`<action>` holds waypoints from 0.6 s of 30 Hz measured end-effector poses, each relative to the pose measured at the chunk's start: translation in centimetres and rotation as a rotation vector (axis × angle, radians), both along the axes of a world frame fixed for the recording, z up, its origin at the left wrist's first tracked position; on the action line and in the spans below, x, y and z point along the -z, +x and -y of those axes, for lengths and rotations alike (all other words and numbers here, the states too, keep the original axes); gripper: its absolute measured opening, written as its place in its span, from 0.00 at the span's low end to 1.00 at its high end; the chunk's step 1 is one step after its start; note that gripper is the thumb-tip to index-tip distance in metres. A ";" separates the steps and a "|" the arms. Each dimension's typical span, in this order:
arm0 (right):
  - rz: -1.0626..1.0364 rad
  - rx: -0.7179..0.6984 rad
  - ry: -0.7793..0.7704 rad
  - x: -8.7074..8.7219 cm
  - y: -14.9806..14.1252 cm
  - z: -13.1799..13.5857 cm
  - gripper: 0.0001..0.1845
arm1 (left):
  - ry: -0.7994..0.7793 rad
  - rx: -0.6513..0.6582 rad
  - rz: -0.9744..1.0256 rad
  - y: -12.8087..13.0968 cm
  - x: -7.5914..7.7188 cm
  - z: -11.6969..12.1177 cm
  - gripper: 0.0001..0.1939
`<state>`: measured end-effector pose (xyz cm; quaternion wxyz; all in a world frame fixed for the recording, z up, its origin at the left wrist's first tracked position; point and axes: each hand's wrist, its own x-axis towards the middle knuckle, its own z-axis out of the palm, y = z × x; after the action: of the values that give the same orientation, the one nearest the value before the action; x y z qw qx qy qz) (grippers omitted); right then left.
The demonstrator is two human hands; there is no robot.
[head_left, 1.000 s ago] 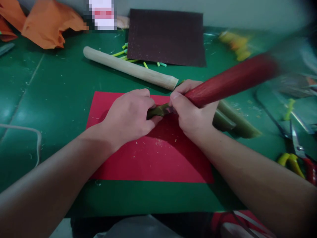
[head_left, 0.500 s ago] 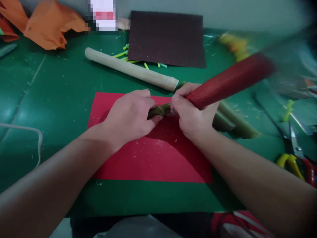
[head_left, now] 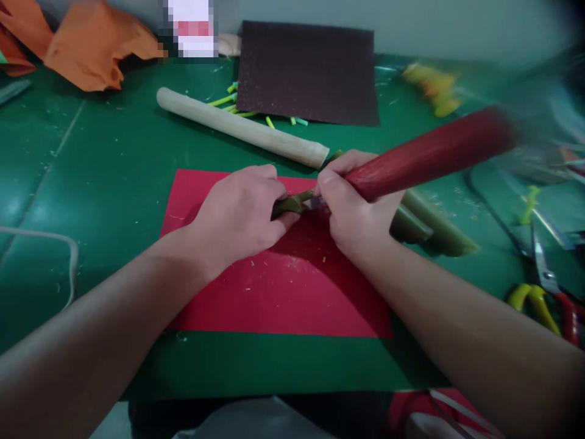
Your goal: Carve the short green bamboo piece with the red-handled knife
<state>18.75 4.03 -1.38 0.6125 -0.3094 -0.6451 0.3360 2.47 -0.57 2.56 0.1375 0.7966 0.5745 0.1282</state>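
Observation:
My left hand (head_left: pixel 242 207) is closed round a short greenish-brown bamboo piece (head_left: pixel 290 206), holding it over a red sheet (head_left: pixel 274 292). My right hand (head_left: pixel 363 213) grips a carving tool with a thick red handle (head_left: pixel 425 152), which slants up to the right. A bit of its metal blade (head_left: pixel 315 202) shows between the fingers, at the end of the bamboo piece. My fingers hide the rest of the blade and most of the bamboo. Small pale shavings are scattered on the red sheet.
A pale bamboo stick (head_left: pixel 242 128) lies behind the hands, near a dark brown sheet (head_left: pixel 311 73). Green bamboo pieces (head_left: pixel 439 225) rest right of my right hand. Scissors (head_left: pixel 543 286) lie at the right. Orange cloth-like material (head_left: pixel 91 49) is at the back left.
My right hand has shifted very slightly with the tool, and more of the metal blade shows at the bamboo. My left hand stays in place.

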 end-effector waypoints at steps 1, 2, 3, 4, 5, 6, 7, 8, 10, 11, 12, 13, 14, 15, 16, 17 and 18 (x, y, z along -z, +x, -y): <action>0.005 0.002 0.012 0.0 0.0 0.0 0.11 | 0.007 0.000 0.006 0.0 0.0 0.0 0.12; 0.015 0.003 0.013 -0.1 0.0 0.0 0.11 | 0.012 -0.001 0.011 0.0 0.0 0.0 0.12; 0.026 -0.001 0.004 -0.1 0.0 0.0 0.11 | 0.016 -0.001 0.012 0.0 0.0 0.0 0.12; 0.034 -0.005 -0.011 0.0 0.0 0.0 0.11 | 0.018 -0.002 0.009 0.0 0.0 0.0 0.12; 0.040 -0.011 -0.027 0.0 0.0 0.0 0.11 | 0.020 -0.002 0.004 0.0 0.0 0.0 0.12; 0.042 -0.017 -0.034 0.1 0.1 0.0 0.11 | 0.020 -0.001 -0.004 0.0 -0.1 0.0 0.12; 0.039 -0.019 -0.039 0.2 0.1 0.0 0.11 | 0.022 0.000 -0.010 0.0 -0.1 0.0 0.12; 0.038 -0.020 -0.041 0.2 0.1 0.0 0.11 | 0.023 -0.001 -0.014 0.0 -0.1 0.0 0.11; 0.047 0.003 -0.031 0.3 0.2 0.0 0.11 | 0.023 0.000 -0.013 0.0 -0.1 0.0 0.12; 0.063 0.021 -0.021 0.3 0.2 -0.1 0.11 | 0.021 -0.001 -0.009 0.0 0.0 0.0 0.12; 0.081 0.039 -0.008 0.3 0.3 -0.1 0.11 | 0.021 -0.003 -0.004 0.0 0.0 0.0 0.12; 0.099 0.050 0.003 0.3 0.3 -0.1 0.11 | 0.020 -0.005 0.001 0.0 0.0 0.0 0.12; 0.110 0.053 0.012 0.3 0.3 -0.2 0.11 | 0.018 -0.007 0.004 0.0 0.0 0.0 0.12; 0.114 0.045 0.012 0.3 0.3 -0.2 0.11 | 0.017 -0.009 0.007 0.0 0.0 0.0 0.12; 0.110 0.032 0.010 0.4 0.3 -0.3 0.12 | 0.016 -0.009 0.009 0.0 0.0 0.0 0.12; 0.105 0.018 0.007 0.5 0.3 -0.3 0.12 | 0.014 -0.009 0.009 0.0 0.0 0.0 0.12; 0.098 0.010 -0.002 0.6 0.3 -0.3 0.13 | 0.014 -0.009 0.008 0.0 0.0 0.0 0.12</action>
<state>19.01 4.35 -1.93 0.5814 -0.3292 -0.6726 0.3179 2.45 -0.57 2.61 0.1336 0.7944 0.5767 0.1359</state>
